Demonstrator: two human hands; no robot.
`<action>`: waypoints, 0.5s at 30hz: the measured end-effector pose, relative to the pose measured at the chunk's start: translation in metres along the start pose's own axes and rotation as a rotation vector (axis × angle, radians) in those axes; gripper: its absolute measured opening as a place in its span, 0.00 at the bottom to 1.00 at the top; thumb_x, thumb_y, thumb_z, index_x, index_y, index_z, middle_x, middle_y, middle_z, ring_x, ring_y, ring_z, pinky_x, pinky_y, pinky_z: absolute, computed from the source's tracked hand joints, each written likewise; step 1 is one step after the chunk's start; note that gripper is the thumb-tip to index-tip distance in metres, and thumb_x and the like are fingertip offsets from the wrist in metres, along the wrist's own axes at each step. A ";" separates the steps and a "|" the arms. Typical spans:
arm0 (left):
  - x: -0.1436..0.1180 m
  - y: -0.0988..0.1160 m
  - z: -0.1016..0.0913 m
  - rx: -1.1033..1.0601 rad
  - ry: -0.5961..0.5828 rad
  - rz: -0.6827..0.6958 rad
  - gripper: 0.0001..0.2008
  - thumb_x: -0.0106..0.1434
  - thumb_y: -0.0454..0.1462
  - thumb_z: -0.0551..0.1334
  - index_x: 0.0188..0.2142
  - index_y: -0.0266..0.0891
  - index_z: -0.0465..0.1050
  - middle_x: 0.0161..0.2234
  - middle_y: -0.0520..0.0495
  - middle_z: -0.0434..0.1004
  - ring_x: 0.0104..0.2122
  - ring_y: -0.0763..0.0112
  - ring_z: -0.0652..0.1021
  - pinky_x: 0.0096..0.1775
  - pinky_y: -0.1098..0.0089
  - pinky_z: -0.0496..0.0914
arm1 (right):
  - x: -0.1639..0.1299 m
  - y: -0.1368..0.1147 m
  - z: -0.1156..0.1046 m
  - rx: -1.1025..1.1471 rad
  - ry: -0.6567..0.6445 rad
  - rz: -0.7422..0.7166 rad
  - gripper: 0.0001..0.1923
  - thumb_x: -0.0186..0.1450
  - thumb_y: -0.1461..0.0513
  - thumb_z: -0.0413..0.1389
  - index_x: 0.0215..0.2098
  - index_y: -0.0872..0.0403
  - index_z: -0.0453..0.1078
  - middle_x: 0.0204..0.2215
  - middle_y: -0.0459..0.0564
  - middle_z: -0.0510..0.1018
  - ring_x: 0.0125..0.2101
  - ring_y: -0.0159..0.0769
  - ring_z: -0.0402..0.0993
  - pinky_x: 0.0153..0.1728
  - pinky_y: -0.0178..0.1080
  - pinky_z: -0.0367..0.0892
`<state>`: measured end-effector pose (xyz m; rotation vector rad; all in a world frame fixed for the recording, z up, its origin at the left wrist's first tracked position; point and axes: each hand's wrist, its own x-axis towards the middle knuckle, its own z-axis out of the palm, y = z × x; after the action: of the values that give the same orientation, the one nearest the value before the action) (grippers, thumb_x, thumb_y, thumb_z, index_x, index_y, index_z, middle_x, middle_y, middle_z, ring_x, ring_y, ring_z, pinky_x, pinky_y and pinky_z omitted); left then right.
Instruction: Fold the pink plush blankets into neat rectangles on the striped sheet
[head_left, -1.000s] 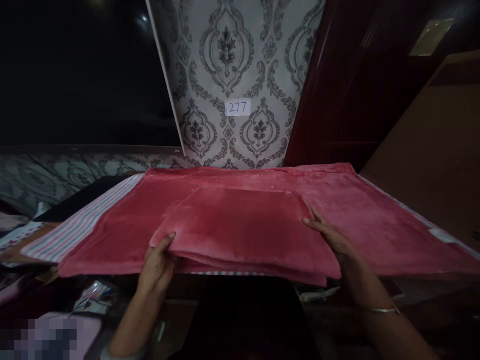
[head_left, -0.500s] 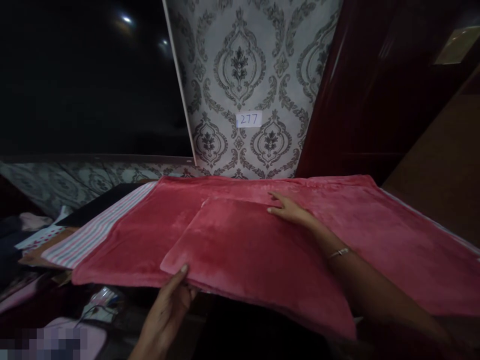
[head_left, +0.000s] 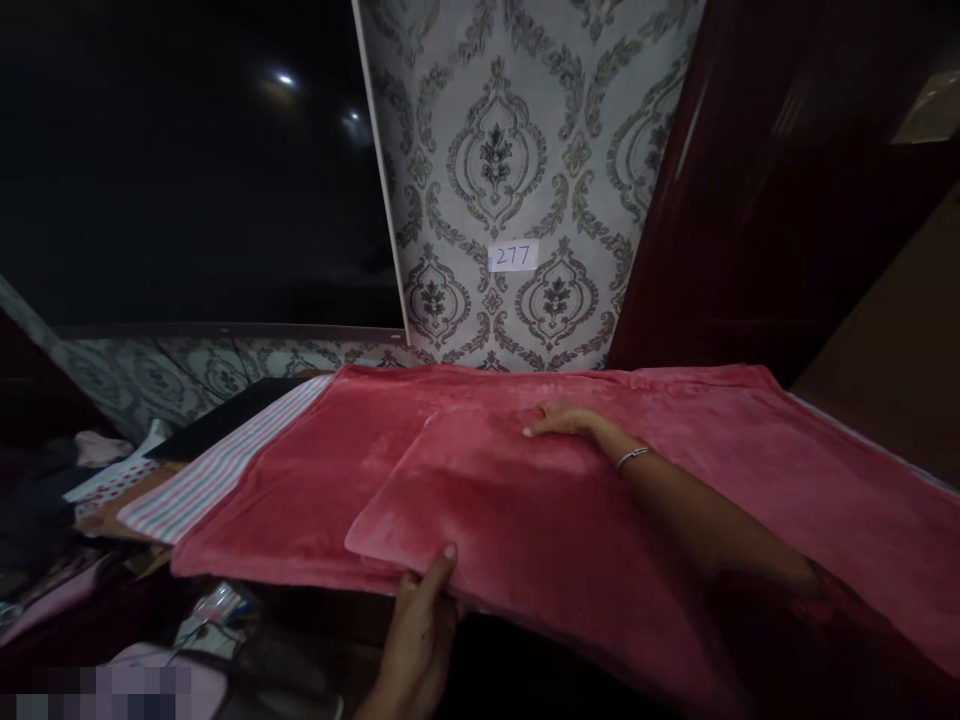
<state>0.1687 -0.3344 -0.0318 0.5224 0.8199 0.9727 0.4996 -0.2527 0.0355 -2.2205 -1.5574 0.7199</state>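
Currently we have a folded red fleece piece [head_left: 525,510] lying on top of a larger red fleece blanket [head_left: 787,480] spread across the counter. Left hand [head_left: 420,630] is at the near edge of the folded piece, thumb up on the top face, fingers tucked under the edge, so it's pinching that edge. Right hand [head_left: 566,420] lies flat, palm down, fingers extended, on the far edge of the folded piece; not gripping anything, just pressing. A metal bangle [head_left: 632,457] sits on that wrist. Folded piece sits skewed on the blanket, with its near side overhanging the counter's front edge. A striped cloth [head_left: 217,475] shows from under the blanket on the left. Behind it all, patterned wallpaper [head_left: 517,150] carries a small label reading 277 [head_left: 513,256]. Clutter at lower left is too dark to identify.
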 end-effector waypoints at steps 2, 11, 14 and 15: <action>0.001 0.015 0.008 0.020 -0.030 0.028 0.21 0.49 0.37 0.76 0.42 0.34 0.77 0.35 0.43 0.84 0.34 0.58 0.84 0.37 0.65 0.79 | -0.017 0.000 -0.012 0.026 0.082 -0.022 0.24 0.54 0.49 0.68 0.43 0.55 0.78 0.47 0.57 0.81 0.48 0.52 0.76 0.52 0.49 0.71; 0.092 0.127 0.068 0.066 -0.253 0.059 0.12 0.55 0.33 0.69 0.40 0.34 0.79 0.28 0.45 0.83 0.29 0.63 0.83 0.36 0.68 0.79 | -0.108 0.020 -0.044 0.765 0.237 -0.101 0.24 0.51 0.47 0.70 0.38 0.54 0.77 0.35 0.51 0.82 0.33 0.38 0.77 0.33 0.37 0.73; 0.134 0.118 0.069 0.225 -0.246 -0.113 0.12 0.58 0.34 0.67 0.42 0.31 0.79 0.28 0.43 0.84 0.28 0.61 0.83 0.35 0.67 0.80 | -0.109 0.043 -0.008 0.809 0.258 0.035 0.20 0.54 0.47 0.67 0.32 0.53 0.73 0.26 0.46 0.79 0.25 0.32 0.72 0.24 0.33 0.67; 0.144 0.110 0.066 0.270 -0.240 -0.160 0.12 0.59 0.34 0.67 0.43 0.31 0.78 0.29 0.43 0.84 0.28 0.61 0.84 0.35 0.67 0.80 | -0.107 0.053 0.007 0.800 0.262 0.105 0.20 0.54 0.46 0.66 0.28 0.52 0.70 0.20 0.43 0.74 0.20 0.30 0.67 0.20 0.33 0.62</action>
<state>0.2103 -0.1572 0.0333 0.7776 0.7667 0.6403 0.5071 -0.3714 0.0244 -1.6992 -0.8172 0.8475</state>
